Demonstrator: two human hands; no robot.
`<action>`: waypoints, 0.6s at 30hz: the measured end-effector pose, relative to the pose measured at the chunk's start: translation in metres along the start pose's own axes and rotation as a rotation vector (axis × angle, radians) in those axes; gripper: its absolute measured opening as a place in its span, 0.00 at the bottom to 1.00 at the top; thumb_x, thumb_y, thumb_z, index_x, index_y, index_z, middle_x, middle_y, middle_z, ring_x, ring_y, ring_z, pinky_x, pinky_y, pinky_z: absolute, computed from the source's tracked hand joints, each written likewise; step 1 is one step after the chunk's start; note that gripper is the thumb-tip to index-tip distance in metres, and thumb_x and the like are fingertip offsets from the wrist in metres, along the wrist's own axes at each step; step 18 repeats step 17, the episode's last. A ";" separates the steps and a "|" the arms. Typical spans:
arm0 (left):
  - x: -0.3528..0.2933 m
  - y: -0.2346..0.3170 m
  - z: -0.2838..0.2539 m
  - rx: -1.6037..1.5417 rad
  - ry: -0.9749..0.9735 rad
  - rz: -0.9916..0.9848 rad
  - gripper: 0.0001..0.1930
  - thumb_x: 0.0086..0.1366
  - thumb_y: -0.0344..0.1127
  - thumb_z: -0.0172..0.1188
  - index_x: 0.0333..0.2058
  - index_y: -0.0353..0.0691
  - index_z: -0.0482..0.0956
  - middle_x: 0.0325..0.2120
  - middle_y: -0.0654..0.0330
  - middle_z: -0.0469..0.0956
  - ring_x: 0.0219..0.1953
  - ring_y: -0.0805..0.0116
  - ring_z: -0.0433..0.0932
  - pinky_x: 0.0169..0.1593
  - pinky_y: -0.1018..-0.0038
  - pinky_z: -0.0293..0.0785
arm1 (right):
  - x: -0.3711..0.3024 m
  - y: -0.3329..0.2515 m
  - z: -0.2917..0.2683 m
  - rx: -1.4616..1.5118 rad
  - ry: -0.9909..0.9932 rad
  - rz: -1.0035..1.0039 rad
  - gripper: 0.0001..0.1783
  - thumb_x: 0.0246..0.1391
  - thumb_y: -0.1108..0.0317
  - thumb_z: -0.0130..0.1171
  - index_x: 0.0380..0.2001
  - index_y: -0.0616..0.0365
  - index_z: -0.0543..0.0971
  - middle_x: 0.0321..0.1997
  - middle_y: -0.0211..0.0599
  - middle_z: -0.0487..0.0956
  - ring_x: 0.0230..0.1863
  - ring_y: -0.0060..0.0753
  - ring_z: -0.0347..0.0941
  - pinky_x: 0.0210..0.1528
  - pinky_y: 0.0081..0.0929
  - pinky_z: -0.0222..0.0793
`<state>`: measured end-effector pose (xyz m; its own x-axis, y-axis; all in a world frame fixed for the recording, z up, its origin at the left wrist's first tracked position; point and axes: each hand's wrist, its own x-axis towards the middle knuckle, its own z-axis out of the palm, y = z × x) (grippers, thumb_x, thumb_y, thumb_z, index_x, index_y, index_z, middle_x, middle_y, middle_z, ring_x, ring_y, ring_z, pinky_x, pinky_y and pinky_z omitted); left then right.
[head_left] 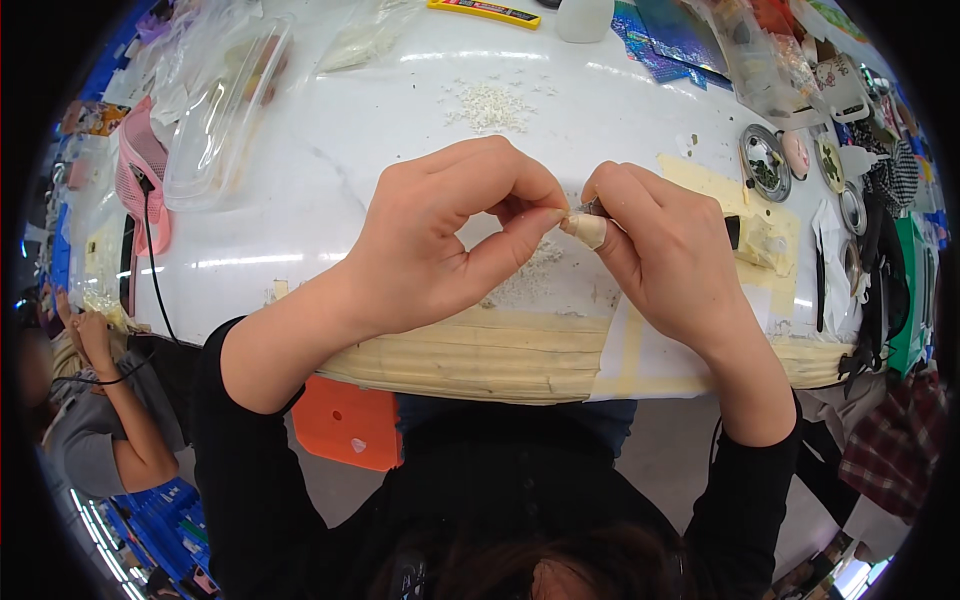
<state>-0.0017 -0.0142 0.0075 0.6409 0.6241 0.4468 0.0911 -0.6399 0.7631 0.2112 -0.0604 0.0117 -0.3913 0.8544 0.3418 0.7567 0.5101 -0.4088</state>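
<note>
Above the white table (330, 120), my left hand (440, 235) and my right hand (665, 245) meet fingertip to fingertip. Thumb and index finger of my left hand are pinched on something too small to make out. My right hand is closed too, its thumb wrapped in beige tape (588, 231). A small grey, metallic-looking bit (597, 208) shows between its fingers; its kind is unclear. Beyond the hands lies a loose heap of tiny white pieces (490, 106). More white pieces (525, 278) are scattered beneath them, partly hidden.
Beige tape (470, 352) covers the table's near edge. To the left are a clear plastic box (225, 120) and a pink mesh item (143, 175) with a black cable. Round metal tins (765, 162) stand at right. A co-worker's arm (130, 420) is at far left.
</note>
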 end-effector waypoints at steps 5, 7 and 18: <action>0.000 -0.002 0.001 -0.008 0.000 0.009 0.06 0.59 0.18 0.60 0.35 0.32 0.79 0.30 0.59 0.78 0.31 0.72 0.78 0.37 0.78 0.77 | 0.000 0.000 0.000 0.030 -0.009 -0.002 0.08 0.53 0.67 0.60 0.30 0.55 0.70 0.23 0.35 0.72 0.25 0.44 0.73 0.22 0.38 0.64; 0.000 -0.001 0.001 0.002 0.002 0.016 0.06 0.59 0.18 0.61 0.35 0.32 0.79 0.30 0.59 0.78 0.31 0.72 0.78 0.37 0.78 0.77 | 0.000 0.000 -0.001 0.034 -0.024 -0.002 0.08 0.53 0.68 0.60 0.30 0.55 0.70 0.23 0.35 0.72 0.25 0.44 0.73 0.22 0.38 0.64; 0.000 0.001 -0.004 -0.623 -0.071 -0.581 0.06 0.69 0.31 0.55 0.40 0.35 0.77 0.33 0.59 0.79 0.33 0.69 0.80 0.43 0.74 0.80 | 0.000 0.003 -0.004 0.083 -0.049 0.050 0.10 0.53 0.65 0.62 0.30 0.55 0.71 0.25 0.35 0.75 0.26 0.44 0.74 0.24 0.36 0.66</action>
